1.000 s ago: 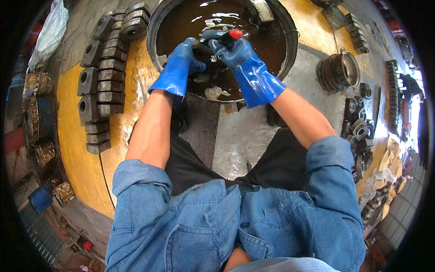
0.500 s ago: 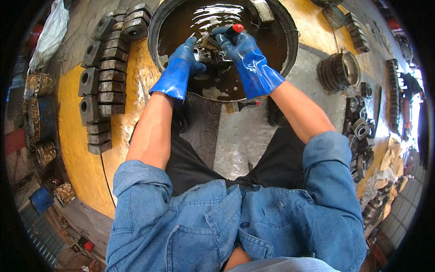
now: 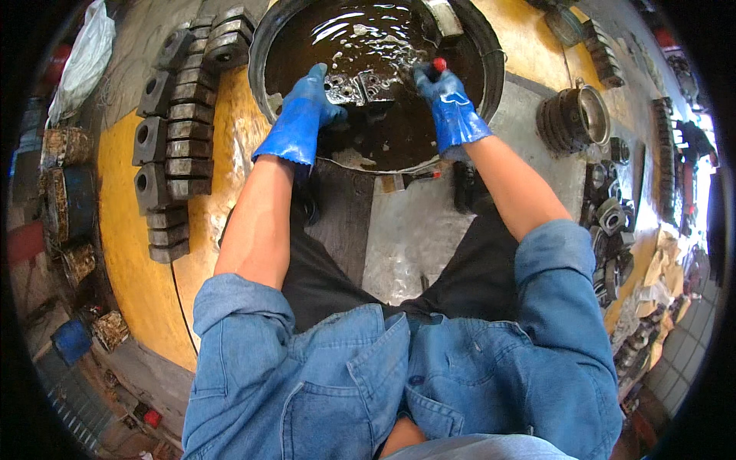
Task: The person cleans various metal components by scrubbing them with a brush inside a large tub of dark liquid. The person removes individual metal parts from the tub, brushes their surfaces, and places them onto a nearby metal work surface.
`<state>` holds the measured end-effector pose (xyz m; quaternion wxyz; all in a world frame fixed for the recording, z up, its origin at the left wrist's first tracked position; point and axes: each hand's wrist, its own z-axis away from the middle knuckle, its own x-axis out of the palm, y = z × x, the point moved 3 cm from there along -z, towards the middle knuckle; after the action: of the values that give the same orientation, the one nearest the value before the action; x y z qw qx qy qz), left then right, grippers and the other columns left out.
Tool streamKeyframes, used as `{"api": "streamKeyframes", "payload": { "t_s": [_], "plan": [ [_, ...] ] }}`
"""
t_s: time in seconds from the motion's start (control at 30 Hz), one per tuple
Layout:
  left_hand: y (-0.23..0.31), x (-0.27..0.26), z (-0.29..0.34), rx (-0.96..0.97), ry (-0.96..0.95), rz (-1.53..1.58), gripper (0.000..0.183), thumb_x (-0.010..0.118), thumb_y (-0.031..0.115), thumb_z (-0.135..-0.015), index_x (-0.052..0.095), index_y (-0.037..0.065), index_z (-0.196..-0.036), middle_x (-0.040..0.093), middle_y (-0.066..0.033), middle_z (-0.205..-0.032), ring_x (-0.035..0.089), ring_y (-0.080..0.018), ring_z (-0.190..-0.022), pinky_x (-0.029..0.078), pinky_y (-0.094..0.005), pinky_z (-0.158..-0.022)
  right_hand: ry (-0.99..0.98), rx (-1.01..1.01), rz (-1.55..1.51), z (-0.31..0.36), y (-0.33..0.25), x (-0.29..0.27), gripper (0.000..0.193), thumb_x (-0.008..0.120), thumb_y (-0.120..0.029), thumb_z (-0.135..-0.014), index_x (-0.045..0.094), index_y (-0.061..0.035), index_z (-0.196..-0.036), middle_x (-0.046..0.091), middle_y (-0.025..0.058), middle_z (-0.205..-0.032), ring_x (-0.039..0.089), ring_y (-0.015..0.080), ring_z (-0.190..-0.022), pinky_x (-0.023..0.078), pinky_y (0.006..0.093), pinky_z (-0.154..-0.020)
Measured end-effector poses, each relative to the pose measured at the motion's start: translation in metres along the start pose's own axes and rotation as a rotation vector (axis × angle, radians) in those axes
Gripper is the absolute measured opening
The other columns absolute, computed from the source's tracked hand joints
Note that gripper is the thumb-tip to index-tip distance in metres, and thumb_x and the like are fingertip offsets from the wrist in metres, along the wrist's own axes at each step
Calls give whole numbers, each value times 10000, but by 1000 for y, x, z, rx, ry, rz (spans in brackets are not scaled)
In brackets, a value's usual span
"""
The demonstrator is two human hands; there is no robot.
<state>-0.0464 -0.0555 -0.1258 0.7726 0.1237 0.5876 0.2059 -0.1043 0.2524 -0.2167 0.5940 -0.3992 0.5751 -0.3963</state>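
Observation:
Both my hands wear blue rubber gloves and reach into a round black basin (image 3: 264, 46) of dark brown liquid. My left hand (image 3: 307, 107) grips the left end of a grey metal block with holes (image 3: 354, 86), held at the liquid's surface. My right hand (image 3: 445, 100) is closed around a tool with a red tip (image 3: 439, 64), just right of the block. What the tool's working end looks like is hidden by the glove and the liquid.
A row of grey metal blocks (image 3: 172, 130) lies on the yellow floor to the left. Round metal housings (image 3: 575, 115) and bearings (image 3: 609, 215) lie to the right. Another block (image 3: 443, 17) sits at the basin's far rim. A white bag (image 3: 80, 61) lies far left.
My hands have spread apart. The right hand with the red-tipped tool has moved right, off the block, while the left hand keeps holding the block in the liquid.

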Motion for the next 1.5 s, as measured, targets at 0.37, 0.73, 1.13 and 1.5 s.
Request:
{"api": "streamKeyframes", "payload": {
  "t_s": [0.37, 0.73, 1.13, 1.5],
  "plan": [
    [2, -6, 5, -76, -24, -13, 1119, 993, 331, -650, 414, 154, -1590, 661, -210, -1395, 643, -371, -1294, 521, -453, -1097, -229, -221, -411, 50, -118, 30, 217, 659, -17, -988, 763, -67, -1172, 781, 78, -1101, 723, 185, -1018, 586, 335, -956],
    [2, -2, -1, 12, -5, 37, 1004, 989, 367, -627, 542, 142, -1498, 689, -193, -1357, 651, -370, -1280, 525, -456, -1084, -122, -633, 87, 75, -129, 29, 243, 760, -57, -934, 778, -112, -1171, 777, 110, -1140, 748, 252, -1060, 593, 359, -968],
    [11, -8, 6, -38, -13, 3, 987, 998, 352, -626, 553, 127, -1478, 665, -202, -1387, 641, -364, -1293, 525, -451, -1090, -97, -633, 82, 69, -146, 45, 277, 730, -95, -948, 750, -129, -1221, 747, 132, -1224, 734, 307, -1107, 596, 390, -979],
    [8, -5, 5, -30, -20, 38, 1001, 993, 347, -620, 546, 113, -1485, 658, -197, -1400, 633, -352, -1306, 526, -446, -1091, -102, -671, 60, 68, -146, 50, 305, 741, -43, -920, 752, -131, -1212, 747, 145, -1214, 722, 324, -1140, 588, 403, -999]
  ]
}}
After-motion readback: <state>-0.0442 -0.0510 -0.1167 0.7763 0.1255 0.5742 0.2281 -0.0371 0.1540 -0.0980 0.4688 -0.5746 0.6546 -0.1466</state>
